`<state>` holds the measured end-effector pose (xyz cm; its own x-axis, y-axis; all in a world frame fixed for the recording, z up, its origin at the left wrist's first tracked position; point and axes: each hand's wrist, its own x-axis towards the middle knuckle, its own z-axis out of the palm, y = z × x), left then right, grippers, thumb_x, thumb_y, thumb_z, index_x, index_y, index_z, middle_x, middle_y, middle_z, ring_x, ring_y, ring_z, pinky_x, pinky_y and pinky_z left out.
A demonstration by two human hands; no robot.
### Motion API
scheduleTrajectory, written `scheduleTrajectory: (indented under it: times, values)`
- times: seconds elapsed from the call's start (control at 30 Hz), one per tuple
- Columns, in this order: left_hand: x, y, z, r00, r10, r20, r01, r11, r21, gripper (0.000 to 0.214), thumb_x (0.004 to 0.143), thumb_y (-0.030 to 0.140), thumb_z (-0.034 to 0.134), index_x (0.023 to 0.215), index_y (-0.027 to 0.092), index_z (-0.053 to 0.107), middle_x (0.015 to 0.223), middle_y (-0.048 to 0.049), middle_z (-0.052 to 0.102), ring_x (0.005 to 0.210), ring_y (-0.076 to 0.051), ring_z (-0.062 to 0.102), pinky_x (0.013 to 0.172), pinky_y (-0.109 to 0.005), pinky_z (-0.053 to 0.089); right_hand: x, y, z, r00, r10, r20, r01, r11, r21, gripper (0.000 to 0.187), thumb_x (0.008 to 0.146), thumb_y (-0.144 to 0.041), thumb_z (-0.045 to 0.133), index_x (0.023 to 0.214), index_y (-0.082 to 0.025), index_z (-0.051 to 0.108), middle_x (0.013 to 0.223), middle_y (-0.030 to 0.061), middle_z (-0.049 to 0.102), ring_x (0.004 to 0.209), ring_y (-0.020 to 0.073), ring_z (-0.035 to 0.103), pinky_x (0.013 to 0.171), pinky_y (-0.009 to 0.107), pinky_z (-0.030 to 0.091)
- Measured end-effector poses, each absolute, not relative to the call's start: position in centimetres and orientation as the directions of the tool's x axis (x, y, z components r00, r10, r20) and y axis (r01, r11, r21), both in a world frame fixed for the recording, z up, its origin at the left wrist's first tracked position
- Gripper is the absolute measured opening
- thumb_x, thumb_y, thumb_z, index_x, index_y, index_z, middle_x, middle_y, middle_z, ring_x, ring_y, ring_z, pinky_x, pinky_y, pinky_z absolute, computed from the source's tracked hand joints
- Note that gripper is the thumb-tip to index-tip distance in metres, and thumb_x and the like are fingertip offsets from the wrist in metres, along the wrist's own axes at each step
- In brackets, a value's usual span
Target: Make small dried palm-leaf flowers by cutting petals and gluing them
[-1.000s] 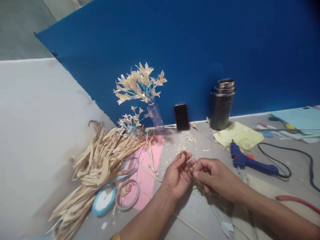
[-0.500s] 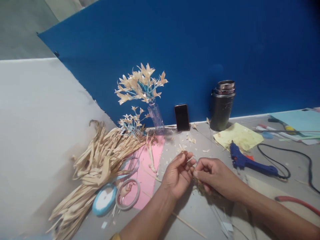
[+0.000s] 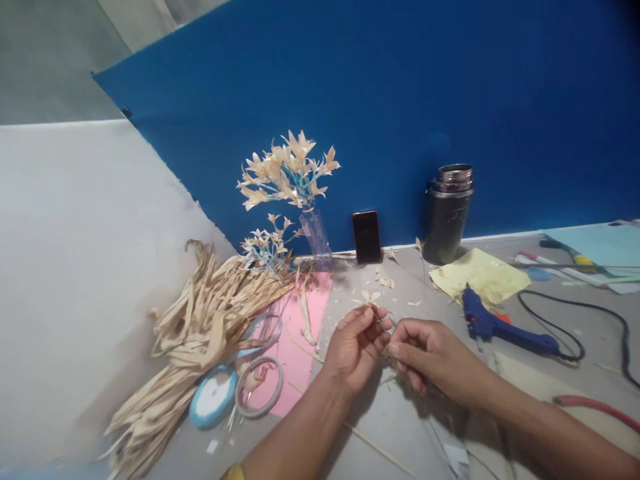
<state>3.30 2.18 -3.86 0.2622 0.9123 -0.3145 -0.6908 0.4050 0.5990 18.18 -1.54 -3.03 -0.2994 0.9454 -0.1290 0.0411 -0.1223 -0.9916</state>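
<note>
Pinching a small pale dried-husk flower (image 3: 369, 298) above the tabletop (image 3: 395, 427), the left hand (image 3: 355, 350) no longer shows a pale strip across its fingers; the right hand (image 3: 434, 353) presses thumb and forefinger together, on what is unclear. A blue plastic glue gun (image 3: 500, 328) lies right; farther left, a clear plastic bottle (image 3: 314, 235) holds cream flowers (image 3: 287, 170) on blue stems.

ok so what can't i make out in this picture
All in the head view:
- Flower: its base, hidden by the left hand.
- Thin strand at the right hand: material, too small and blurred.
- Red thing: cut off by the right edge.
- Yellow thing at the left wrist: cut off by the bottom edge.
</note>
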Motion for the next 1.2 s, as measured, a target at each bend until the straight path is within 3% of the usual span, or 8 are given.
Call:
scheduleTrajectory:
  times: [0.57, 1.2]
  values:
    - [3.68, 2.02, -4.38, 0.245, 0.892, -0.379, -0.678, 0.437, 0.591, 0.007, 0.075, 0.01, 0.076, 0.078, 0.01, 0.07, 0.077, -0.0086, 0.075, 0.064, -0.013, 0.07, 0.061, -0.021, 0.056, 17.79, -1.73, -4.05, -0.23, 0.965, -0.13, 0.065, -0.118, -0.991, 0.022, 0.079, -0.037, 0.059, 0.066, -0.021, 0.053, 0.042, -0.0063, 0.055, 0.036, 0.0086, 0.048, 0.042, 0.02, 0.036]
    - [3.86, 1.53, -4.13, 0.241, 0.91, -0.337, -0.656, 0.409, 0.634, 0.02, 0.063, 0.015, 0.086, 0.076, 0.011, 0.073, 0.078, -0.0078, 0.074, 0.067, -0.013, 0.069, 0.061, -0.02, 0.054, 17.83, -1.66, -3.78, -0.218, 0.969, -0.113, 0.064, -0.102, -0.993, 0.028, 0.08, -0.042, 0.061, 0.063, -0.021, 0.053, 0.041, -0.005, 0.055, 0.038, 0.0088, 0.046, 0.045, 0.022, 0.037]
